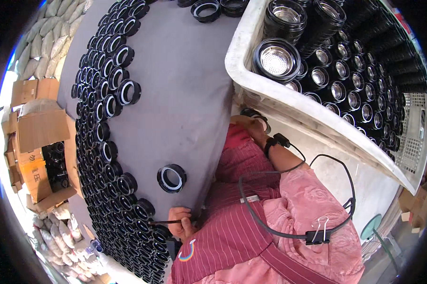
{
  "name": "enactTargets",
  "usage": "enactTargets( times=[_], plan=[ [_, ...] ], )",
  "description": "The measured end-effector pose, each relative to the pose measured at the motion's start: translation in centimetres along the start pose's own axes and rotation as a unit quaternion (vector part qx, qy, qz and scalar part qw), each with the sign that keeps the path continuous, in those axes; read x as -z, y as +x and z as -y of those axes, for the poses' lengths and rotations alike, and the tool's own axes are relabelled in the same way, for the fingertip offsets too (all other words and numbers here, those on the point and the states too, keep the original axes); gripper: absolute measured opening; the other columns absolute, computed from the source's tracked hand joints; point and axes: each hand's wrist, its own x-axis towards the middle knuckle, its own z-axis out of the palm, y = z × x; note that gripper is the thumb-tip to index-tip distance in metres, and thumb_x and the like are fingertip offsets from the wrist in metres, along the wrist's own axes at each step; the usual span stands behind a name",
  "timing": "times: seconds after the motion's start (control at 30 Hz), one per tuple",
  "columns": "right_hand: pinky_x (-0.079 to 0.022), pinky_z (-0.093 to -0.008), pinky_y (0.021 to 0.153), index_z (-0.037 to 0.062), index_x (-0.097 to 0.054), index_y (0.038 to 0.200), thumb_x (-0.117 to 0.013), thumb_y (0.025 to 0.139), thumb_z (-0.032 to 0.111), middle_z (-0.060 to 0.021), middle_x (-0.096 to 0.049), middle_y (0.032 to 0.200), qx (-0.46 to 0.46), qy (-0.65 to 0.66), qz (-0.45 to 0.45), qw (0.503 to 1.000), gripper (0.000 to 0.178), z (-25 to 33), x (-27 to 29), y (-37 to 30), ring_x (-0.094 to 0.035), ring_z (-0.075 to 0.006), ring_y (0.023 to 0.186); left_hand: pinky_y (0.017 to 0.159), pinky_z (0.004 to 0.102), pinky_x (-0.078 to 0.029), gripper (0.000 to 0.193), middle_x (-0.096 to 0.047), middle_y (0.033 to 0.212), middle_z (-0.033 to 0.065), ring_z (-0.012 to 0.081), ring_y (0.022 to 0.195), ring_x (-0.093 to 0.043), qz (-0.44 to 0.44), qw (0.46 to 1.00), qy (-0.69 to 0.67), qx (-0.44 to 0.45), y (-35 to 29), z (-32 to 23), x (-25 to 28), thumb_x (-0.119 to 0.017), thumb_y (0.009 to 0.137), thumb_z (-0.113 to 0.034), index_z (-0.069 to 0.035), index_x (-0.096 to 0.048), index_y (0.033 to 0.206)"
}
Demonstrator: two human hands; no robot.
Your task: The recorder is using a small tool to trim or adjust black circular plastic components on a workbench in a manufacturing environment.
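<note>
At the lower centre of the frame the left hand (180, 222) pinches a thin dark stick (164, 222) lying crosswise, the lone black plastic ring with a pale inner band (171, 178) just above it on the grey table (185, 85), nearer than the right hand (251, 124), which grips a black ring (257, 115) beside the white crate (289, 102).

- A table (185, 85) fills the middle
- Many rings (104, 118) sit in rows along the left side of the table
- One ring (171, 178) lies alone on the table, near the person
- The left hand (181, 223) is at the near edge of the table, below the lone ring, with a thin stick (165, 222) in it
- A big tub (289, 99) stands to the right of the table, with cups (279, 59) stacked inside it
- The right hand (252, 124) is between the table and the tub, just under the tub's rim
- Boxes (36, 142) lie on the floor, left of the table
- Sacks (52, 33) lie far left, behind the boxes
</note>
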Motion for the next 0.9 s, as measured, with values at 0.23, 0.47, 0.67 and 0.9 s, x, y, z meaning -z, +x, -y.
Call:
enactTargets(
  times=[0.23,0.47,0.67,0.9],
  plan=[
    [-0.052,-0.0374,0.092,-0.0029,-0.07,0.113,-0.076,0.081,0.045,-0.0206,-0.071,0.111,0.146,-0.087,0.065,0.983,0.058,5.4,-4.0,-7.0,-0.068,-0.0307,0.106,0.063,0.037,-0.045,0.03,-0.062,0.074,0.0174,0.0267,0.068,-0.058,0.016,0.999,0.031,0.008,-0.4,0.1,0.6,-0.058,0.097,-0.021,0.001,-0.061,0.076],
    [-0.054,-0.0423,0.084,0.0004,-0.074,0.105,-0.058,0.097,0.027,-0.0184,-0.072,0.108,0.275,-0.402,-0.03,0.873,0.031,0.0,-1.1,-1.0,-0.069,-0.0283,0.096,0.062,0.0372,-0.045,0.031,-0.062,0.075,0.0175,0.027,0.067,-0.058,-0.005,1.0,0.021,0.004,-0.4,0.1,0.4,-0.056,0.098,-0.022,0.001,-0.061,0.077],
    [-0.054,-0.038,0.085,-0.0046,-0.07,0.113,-0.075,0.08,0.056,-0.0168,-0.074,0.105,0.038,-0.258,0.01,0.965,0.07,1.7,-1.8,-0.3,-0.071,-0.0286,0.096,0.062,0.0381,-0.045,0.029,-0.062,0.074,0.0171,0.0276,0.067,-0.058,0.014,0.999,0.032,-0.018,-0.6,0.9,0.4,-0.055,0.097,-0.02,0.001,-0.061,0.078],
    [-0.049,-0.0385,0.097,-0.002,-0.068,0.118,-0.064,0.094,0.039,-0.0187,-0.07,0.116,0.21,-0.127,0.131,0.961,0.047,11.7,-3.3,-13.6,-0.065,-0.0302,0.112,0.064,0.0381,-0.045,0.029,-0.062,0.074,0.0169,0.0274,0.068,-0.058,0.022,0.999,0.039,-0.006,-0.1,0.4,0.2,-0.055,0.097,-0.021,0.0,-0.061,0.078]
  ],
)
